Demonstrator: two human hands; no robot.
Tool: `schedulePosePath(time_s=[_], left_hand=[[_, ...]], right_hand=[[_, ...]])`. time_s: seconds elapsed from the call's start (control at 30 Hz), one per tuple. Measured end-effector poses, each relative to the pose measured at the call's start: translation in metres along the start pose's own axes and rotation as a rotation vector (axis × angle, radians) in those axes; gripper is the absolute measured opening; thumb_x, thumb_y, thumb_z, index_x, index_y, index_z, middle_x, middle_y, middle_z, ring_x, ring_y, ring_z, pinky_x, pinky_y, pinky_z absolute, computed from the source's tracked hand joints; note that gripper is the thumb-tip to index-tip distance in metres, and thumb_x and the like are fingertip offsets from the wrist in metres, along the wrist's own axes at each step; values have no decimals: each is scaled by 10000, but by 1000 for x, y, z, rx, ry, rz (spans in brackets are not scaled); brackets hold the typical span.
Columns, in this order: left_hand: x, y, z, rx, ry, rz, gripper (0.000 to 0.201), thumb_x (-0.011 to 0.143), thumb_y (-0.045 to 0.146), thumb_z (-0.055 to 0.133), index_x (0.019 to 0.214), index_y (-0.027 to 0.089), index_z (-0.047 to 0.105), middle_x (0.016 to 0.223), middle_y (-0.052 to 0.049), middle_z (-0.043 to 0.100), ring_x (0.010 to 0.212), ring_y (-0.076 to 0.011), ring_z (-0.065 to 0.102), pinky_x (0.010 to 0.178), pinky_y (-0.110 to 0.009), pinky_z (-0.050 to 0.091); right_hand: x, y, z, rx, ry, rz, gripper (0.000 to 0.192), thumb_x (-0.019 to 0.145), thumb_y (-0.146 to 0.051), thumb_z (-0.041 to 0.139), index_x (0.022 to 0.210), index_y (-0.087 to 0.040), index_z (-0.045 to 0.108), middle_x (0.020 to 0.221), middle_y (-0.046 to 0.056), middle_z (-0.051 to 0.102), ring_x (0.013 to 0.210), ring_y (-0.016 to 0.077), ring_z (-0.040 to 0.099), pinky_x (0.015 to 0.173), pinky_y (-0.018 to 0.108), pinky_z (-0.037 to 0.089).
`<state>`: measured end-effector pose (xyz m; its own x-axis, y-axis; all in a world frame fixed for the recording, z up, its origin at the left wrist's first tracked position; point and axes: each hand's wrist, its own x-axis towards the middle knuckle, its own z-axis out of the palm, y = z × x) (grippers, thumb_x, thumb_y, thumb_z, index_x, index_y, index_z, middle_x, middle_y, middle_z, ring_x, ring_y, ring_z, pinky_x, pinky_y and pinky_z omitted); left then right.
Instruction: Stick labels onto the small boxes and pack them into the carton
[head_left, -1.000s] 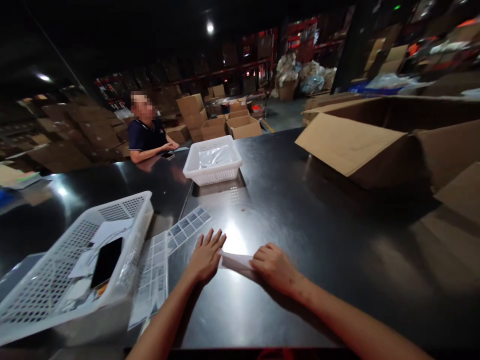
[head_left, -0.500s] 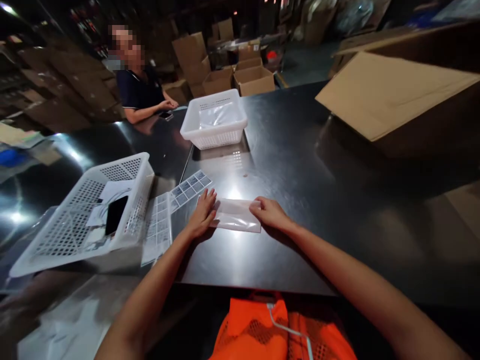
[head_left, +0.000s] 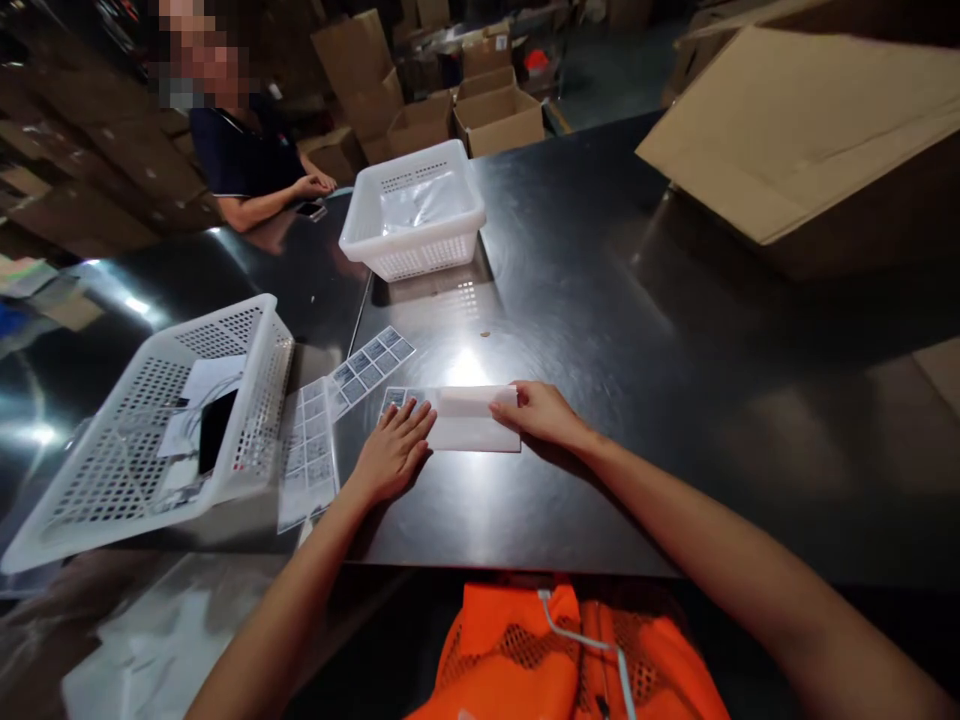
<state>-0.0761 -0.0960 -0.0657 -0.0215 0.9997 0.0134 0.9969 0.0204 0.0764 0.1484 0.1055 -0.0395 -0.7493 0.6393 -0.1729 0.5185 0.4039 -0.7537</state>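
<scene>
A small clear plastic bag lies flat on the dark metal table, its top edge folded over. My left hand rests flat, fingers spread, on the bag's left end. My right hand pinches the folded flap at the bag's right end. Strips of small printed labels lie just left of and behind the bag.
A white perforated basket at the left holds a dark phone and papers. A second white basket with a clear bag stands farther back. A seated person leans on the far left edge. An open cardboard box fills the right.
The camera has tilted down, so an orange mesh vest shows below the table edge. The bag's top flap has been folded over, and my left hand has slid flat onto the bag's left end.
</scene>
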Motion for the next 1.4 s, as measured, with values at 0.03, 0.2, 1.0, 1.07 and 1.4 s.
schedulePosePath(time_s=[0.03,0.2,1.0,1.07,1.4], left_hand=[[0,-1,2,-4,-8,-1,532,1016,316,288,1514,196,432,1571,-84,423,1512,-269,290,1223,-535,255],[2,-4,1,-6,-11,2,520,1016,310,292,1489,196,473,1537,-95,473,1509,-271,297,1223,-552,257],[3,-5,1,-56,-65,-11,529,1032,320,269,1514,167,422,1578,-102,395,1525,-285,231,1228,-583,232],[2,-5,3,-73,-47,-29,521,1034,306,266,1513,173,424,1579,-107,390,1526,-279,228,1228,-592,224],[1,-4,7,-103,-13,-62,504,1037,308,311,1517,197,416,1586,-98,382,1532,-269,208,1234,-588,214]], right_hand=[[-1,1,0,-1,-6,0,304,835,-431,654,871,-141,740,787,52,730,693,172,628,560,231,355],[-8,4,4,-35,-13,-39,181,800,-327,686,802,-156,745,711,22,702,657,153,601,563,230,329],[-18,6,-3,-525,-211,-783,224,923,-99,488,789,-178,650,878,57,689,834,181,550,600,293,260],[-19,7,-5,-498,-175,-762,122,889,-135,552,904,-175,667,931,66,701,842,189,567,635,292,298],[-31,0,13,-365,-202,-1013,202,832,-93,560,661,-187,611,679,12,672,685,149,540,700,318,310]])
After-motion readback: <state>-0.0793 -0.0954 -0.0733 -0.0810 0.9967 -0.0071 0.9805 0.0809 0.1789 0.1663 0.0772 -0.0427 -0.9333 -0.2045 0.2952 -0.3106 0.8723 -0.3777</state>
